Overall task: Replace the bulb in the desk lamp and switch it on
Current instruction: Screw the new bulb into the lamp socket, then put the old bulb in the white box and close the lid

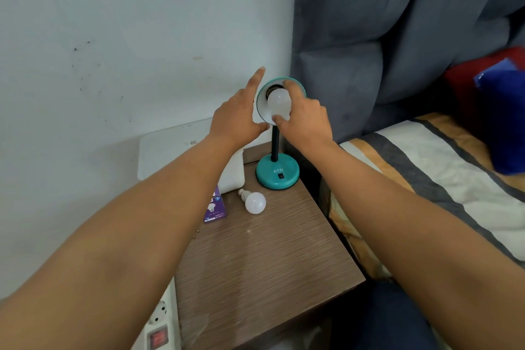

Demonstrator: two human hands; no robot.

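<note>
a brown wooden bedside table carries a teal desk lamp. inside its tilted shade sits a white bulb, pinched between the right hand thumb and fingers. the left hand, open, steadies the shade's rim. a second bulb lies loose beside a purple bulb box.

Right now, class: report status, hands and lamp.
Left hand steadying shade. Right hand gripping socket bulb. Second bulb loose on table. Nothing blocking.
</note>
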